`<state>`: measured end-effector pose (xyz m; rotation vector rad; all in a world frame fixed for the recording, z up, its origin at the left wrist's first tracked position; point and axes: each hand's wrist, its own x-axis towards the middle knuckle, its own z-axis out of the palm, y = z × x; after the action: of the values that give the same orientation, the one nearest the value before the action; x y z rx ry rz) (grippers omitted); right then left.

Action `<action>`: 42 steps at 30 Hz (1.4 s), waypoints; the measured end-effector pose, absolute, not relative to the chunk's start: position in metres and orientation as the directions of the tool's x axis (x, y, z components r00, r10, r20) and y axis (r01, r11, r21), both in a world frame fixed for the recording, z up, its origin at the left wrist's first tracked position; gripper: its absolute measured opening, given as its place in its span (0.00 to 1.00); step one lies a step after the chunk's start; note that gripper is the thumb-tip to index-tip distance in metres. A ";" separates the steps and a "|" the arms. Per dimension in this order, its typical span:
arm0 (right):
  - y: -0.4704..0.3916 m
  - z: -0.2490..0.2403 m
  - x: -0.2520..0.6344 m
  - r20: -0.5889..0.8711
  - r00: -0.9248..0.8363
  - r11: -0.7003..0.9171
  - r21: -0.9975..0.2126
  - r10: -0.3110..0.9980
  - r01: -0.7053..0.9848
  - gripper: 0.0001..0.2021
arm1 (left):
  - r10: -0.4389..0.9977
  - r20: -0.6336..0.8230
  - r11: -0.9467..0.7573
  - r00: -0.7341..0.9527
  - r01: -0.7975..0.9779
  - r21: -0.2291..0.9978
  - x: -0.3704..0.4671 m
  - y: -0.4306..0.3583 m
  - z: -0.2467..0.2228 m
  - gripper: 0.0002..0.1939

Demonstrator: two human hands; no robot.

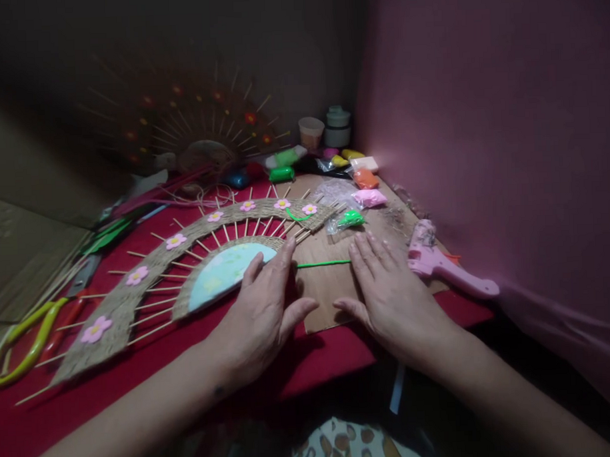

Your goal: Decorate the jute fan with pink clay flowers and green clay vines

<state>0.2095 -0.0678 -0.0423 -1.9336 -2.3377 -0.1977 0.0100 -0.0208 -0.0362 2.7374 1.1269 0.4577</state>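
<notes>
Head view: on the flat brown board (323, 298), our left hand (265, 300) and right hand (390, 289), open, grasping nothing, touch a thin green strand (323, 263).

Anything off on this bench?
Nothing looks spilled or broken. Mildly odd: the pink glue gun has a greyish, crusty-looking lump on one end, and wispy scraps litter the board nearby. The green strand between the left hand and right hand looks nearly straight.

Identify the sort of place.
Probably a home craft corner: a flower-trimmed fan, a pink glue gun and bright clay packets share a red-covered table.
</notes>
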 end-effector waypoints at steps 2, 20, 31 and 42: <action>-0.069 -0.043 0.211 0.156 -0.185 0.179 0.049 0.970 0.983 0.42 | 0.685 0.210 -0.728 0.697 0.645 0.232 0.012 -0.022 -0.039 0.35; -0.066 -0.052 0.208 0.090 -0.194 0.194 0.019 0.977 0.981 0.41 | 0.661 0.098 -0.750 0.744 0.658 0.071 0.028 -0.033 -0.052 0.38; -0.074 -0.046 0.209 0.134 -0.207 0.206 0.016 0.969 0.978 0.42 | 0.679 0.175 -0.733 0.713 0.670 0.114 0.008 -0.034 -0.040 0.35; -0.066 -0.052 0.189 0.116 -0.297 0.302 -0.025 0.948 0.953 0.40 | 0.656 0.156 -0.754 0.738 0.641 0.144 0.017 -0.039 -0.053 0.39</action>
<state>0.1894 -0.0659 -0.0520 -1.7935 -2.4451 -0.0737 0.0171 -0.0393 -0.0526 2.8533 1.0667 0.3021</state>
